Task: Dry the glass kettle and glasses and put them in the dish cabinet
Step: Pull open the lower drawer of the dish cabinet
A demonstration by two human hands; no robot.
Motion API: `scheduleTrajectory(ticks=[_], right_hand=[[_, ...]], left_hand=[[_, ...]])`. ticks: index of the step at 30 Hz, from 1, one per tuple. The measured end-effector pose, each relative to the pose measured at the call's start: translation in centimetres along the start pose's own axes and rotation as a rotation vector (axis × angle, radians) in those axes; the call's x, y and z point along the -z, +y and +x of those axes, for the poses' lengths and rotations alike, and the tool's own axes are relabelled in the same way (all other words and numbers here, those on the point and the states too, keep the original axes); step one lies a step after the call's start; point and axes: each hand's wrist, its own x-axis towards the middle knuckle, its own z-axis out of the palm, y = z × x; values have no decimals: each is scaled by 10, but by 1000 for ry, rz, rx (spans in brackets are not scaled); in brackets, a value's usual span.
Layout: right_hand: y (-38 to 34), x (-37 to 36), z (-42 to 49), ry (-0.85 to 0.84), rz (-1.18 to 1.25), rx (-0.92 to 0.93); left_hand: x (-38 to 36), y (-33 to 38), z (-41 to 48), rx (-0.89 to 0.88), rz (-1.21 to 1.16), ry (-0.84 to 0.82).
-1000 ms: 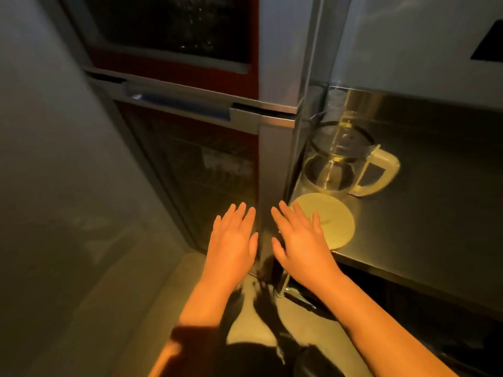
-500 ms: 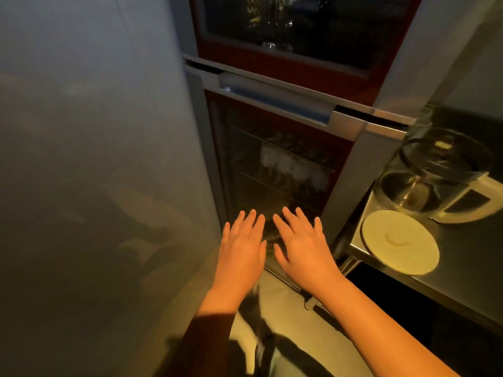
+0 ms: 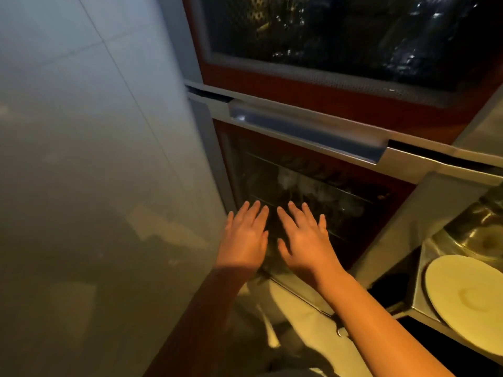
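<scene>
- The clear glass kettle [image 3: 475, 231] stands on the steel surface [image 3: 420, 292] at the far right. It is mostly cut off by the frame edge, and a cream round disc [image 3: 468, 297] lies just in front of it.
- It will likely be rigid, fragile and slick if wet, and fairly heavy for its size. The handle, out of view here, is the safest hold, with the other palm under the base.
- The left hand [image 3: 246, 235] and right hand [image 3: 302, 238] each show an empty grip, fingers straight and spread, palms towards the dark glass lower door [image 3: 340, 202] of the red-framed dish cabinet [image 3: 326, 102]. I cannot tell whether they touch it.
- Pale shapes behind that door may be glasses, but they are too dim to be sure.
- A silver bar handle [image 3: 304, 131] runs above the hands.
- Since the earlier frames the view has swung left and closer. The kettle, then whole with its pale handle showing, has slid to the edge, while the hands keep the same flat, spread pose.
</scene>
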Motion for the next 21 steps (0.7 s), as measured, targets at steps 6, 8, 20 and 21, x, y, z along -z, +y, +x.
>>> scheduleTrajectory(ticks=[6, 8, 20, 21], right_hand=[[7, 4, 26, 49, 8, -81], [8, 3, 29, 81, 6, -110], [-28, -1, 61, 201, 5, -377], [-33, 0, 65, 205, 0, -403]], left_hand=[[-9, -10, 39, -79, -8, -34], [-9, -11, 48, -98, -21, -28], [2, -55, 93, -382, -57, -43], [4, -61, 96, -403, -63, -31]])
